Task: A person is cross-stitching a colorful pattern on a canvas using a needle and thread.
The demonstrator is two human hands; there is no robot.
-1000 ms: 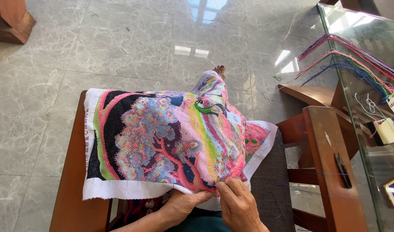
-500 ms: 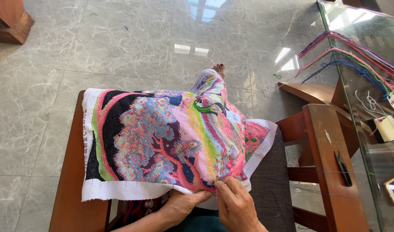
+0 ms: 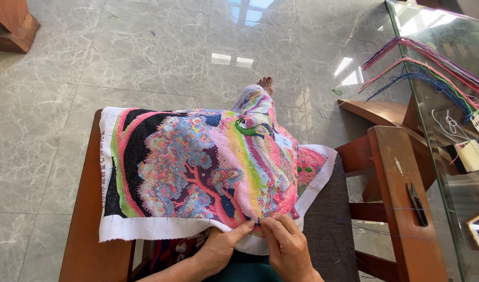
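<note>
Our left hand [image 3: 224,248] and right hand [image 3: 284,245] pinch the near white border of the embroidered cloth [image 3: 197,167] draped over our lap. It looks soft, light and floppy, so we judge the edge near the stitching best to grip.

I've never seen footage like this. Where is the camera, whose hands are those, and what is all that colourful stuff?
There is no machine here. The camera sits on a person's head and looks down, so the two hands at the bottom are the wearer's own. Draped over the lap and a raised leg is a cross-stitch cloth, stitched in pink, blue and black with a tree shape. The left hand and right hand pinch its lower white edge together, seemingly working a dark thread; any needle is too small to see. The person sits on a wooden chair above a grey tiled floor. To the right, a glass table holds bundles of coloured embroidery thread.
</note>
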